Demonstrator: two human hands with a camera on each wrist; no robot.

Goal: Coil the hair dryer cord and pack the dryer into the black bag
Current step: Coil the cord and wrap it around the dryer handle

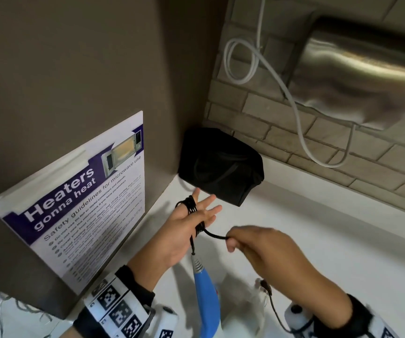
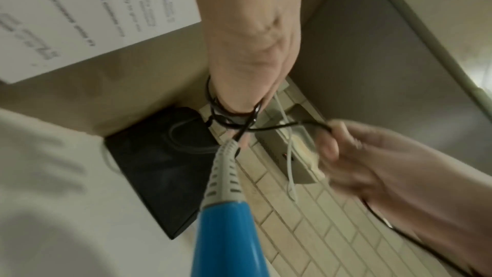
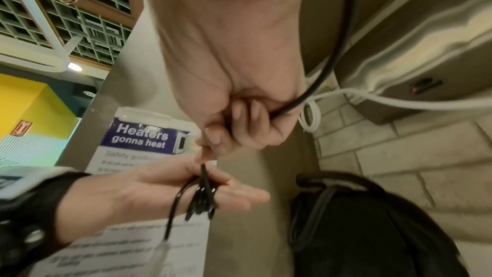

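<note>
Cord (image 1: 214,234) pinched in right hand (image 1: 264,250)

poster (image 1: 79,191) | "Heaters gonna heat" | "Safety guidelines for microwave use"

My hands are bare. Each wrist wears a black strap (image 1: 135,284) under a white camera mount; the left mount (image 1: 116,311) carries square black-and-white tags, and a thin black cable (image 1: 273,311) loops beside the right one.

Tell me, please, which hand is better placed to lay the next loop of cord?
The right hand: it pinches the free run of the cord, while the left hand is held flat with the loops wound round its fingers, serving as the form.
</note>
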